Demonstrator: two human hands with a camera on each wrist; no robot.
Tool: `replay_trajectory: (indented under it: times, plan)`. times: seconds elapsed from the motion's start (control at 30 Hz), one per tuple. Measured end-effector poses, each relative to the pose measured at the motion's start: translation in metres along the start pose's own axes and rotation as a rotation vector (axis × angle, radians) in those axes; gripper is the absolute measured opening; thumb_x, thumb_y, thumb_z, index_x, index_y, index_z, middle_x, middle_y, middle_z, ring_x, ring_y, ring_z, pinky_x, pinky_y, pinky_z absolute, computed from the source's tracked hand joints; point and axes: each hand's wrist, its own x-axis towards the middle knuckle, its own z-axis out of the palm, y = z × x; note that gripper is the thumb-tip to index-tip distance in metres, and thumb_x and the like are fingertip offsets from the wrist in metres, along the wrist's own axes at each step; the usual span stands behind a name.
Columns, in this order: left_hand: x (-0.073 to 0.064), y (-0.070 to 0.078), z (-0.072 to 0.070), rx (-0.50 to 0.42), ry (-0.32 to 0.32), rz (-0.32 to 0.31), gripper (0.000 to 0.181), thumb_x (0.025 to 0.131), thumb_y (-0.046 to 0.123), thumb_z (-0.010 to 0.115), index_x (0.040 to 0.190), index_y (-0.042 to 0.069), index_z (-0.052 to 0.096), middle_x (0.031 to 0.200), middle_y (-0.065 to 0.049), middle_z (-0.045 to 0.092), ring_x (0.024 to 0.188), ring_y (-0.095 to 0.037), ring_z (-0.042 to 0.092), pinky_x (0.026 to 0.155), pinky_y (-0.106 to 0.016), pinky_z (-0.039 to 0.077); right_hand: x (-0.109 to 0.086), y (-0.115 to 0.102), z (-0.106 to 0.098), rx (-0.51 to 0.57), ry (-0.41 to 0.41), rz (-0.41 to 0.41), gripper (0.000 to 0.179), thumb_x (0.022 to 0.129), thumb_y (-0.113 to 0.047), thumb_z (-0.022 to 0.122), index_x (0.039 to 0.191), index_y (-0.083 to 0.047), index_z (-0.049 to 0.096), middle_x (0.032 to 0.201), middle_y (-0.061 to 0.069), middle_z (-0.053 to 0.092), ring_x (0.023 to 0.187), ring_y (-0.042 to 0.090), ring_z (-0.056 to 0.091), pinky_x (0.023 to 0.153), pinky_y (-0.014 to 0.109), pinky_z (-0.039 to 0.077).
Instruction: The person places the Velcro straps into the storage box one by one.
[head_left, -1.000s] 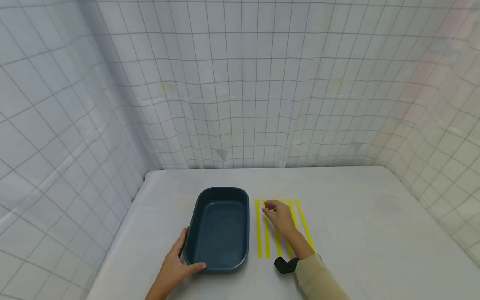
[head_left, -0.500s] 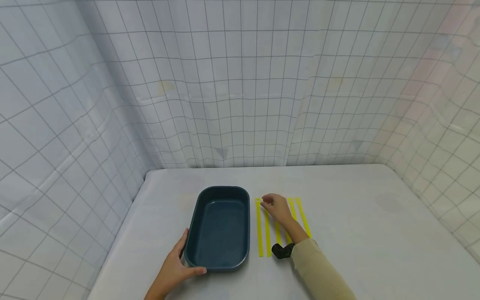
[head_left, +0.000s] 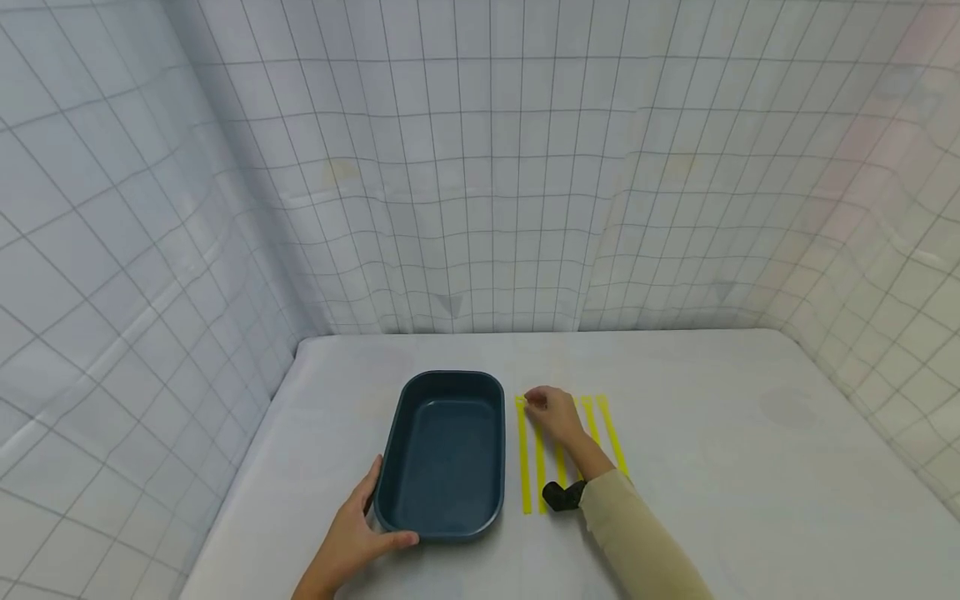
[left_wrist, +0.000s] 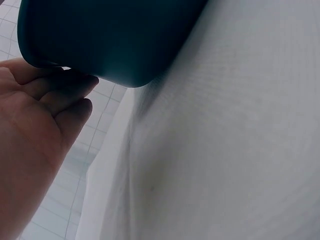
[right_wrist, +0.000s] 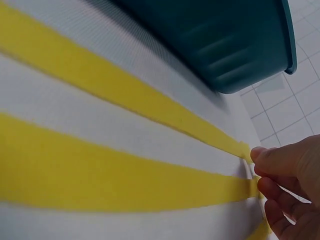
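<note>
A dark teal tray (head_left: 442,454) lies on the white table. My left hand (head_left: 352,537) grips its near left corner, thumb along the near rim and fingers under the edge; the left wrist view shows those fingers (left_wrist: 55,107) beneath the tray (left_wrist: 110,35). Several yellow strips (head_left: 523,458) lie side by side just right of the tray. My right hand (head_left: 532,402) is at their far ends. In the right wrist view its curled fingertips (right_wrist: 267,157) pinch at the ends of the two leftmost strips (right_wrist: 125,175), beside the tray (right_wrist: 220,35).
A black wrist mount (head_left: 562,496) sits on my right sleeve. White gridded sheeting (head_left: 480,192) walls in the table (head_left: 712,467) at the back and on both sides. The table's left edge runs close to the tray.
My right hand has slid a little forward and left to the strips' far ends, and its fingers have curled together there. The left hand and the tray have stayed put.
</note>
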Motion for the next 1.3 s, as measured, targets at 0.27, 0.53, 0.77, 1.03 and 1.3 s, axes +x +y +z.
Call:
replay_trajectory:
  times: [0.27, 0.53, 0.77, 1.03, 1.3]
  plan:
    - [0.0, 0.0, 0.0, -0.024, 0.0, 0.01, 0.113, 0.064, 0.031, 0.084, 0.146, 0.0, 0.013, 0.15, -0.018, 0.014, 0.135, -0.034, 0.016, 0.105, -0.05, 0.022, 0.009, -0.007, 0.002, -0.119, -0.03, -0.04, 0.021, 0.079, 0.0, 0.069, 0.099, 0.006, 0.066, 0.095, 0.016, 0.065, 0.087, 0.029, 0.06, 0.076, 0.041, 0.05]
    - [-0.001, 0.002, 0.0, -0.038, -0.003, 0.004, 0.113, 0.064, 0.03, 0.084, 0.146, 0.0, 0.012, 0.15, -0.018, 0.014, 0.135, -0.033, 0.016, 0.105, -0.048, 0.024, 0.013, -0.011, 0.004, -0.177, -0.046, 0.027, 0.022, 0.078, 0.002, 0.069, 0.1, 0.004, 0.067, 0.093, 0.014, 0.065, 0.085, 0.026, 0.059, 0.076, 0.039, 0.05]
    - [-0.001, 0.0, 0.001, -0.029, -0.006, -0.007, 0.112, 0.065, 0.03, 0.084, 0.146, 0.001, 0.012, 0.15, -0.017, 0.014, 0.135, -0.031, 0.018, 0.104, -0.046, 0.027, 0.016, -0.013, 0.005, -0.107, -0.063, 0.089, 0.02, 0.077, 0.006, 0.066, 0.097, 0.005, 0.067, 0.082, 0.009, 0.061, 0.074, 0.02, 0.054, 0.07, 0.035, 0.049]
    - [-0.001, 0.001, 0.001, -0.041, -0.009, -0.01, 0.112, 0.065, 0.029, 0.084, 0.146, 0.001, 0.012, 0.15, -0.017, 0.015, 0.134, -0.03, 0.019, 0.103, -0.046, 0.029, 0.018, -0.017, 0.003, -0.111, -0.096, 0.163, 0.016, 0.078, 0.003, 0.066, 0.094, 0.004, 0.068, 0.079, 0.007, 0.061, 0.072, 0.019, 0.053, 0.068, 0.033, 0.048]
    - [0.0, 0.001, 0.0, -0.04, -0.011, -0.015, 0.111, 0.066, 0.029, 0.084, 0.146, 0.001, 0.013, 0.149, -0.018, 0.015, 0.134, -0.031, 0.019, 0.102, -0.045, 0.029, 0.017, -0.015, 0.004, -0.138, -0.049, 0.131, 0.01, 0.08, -0.004, 0.068, 0.087, 0.003, 0.07, 0.078, 0.008, 0.064, 0.072, 0.02, 0.057, 0.067, 0.035, 0.05]
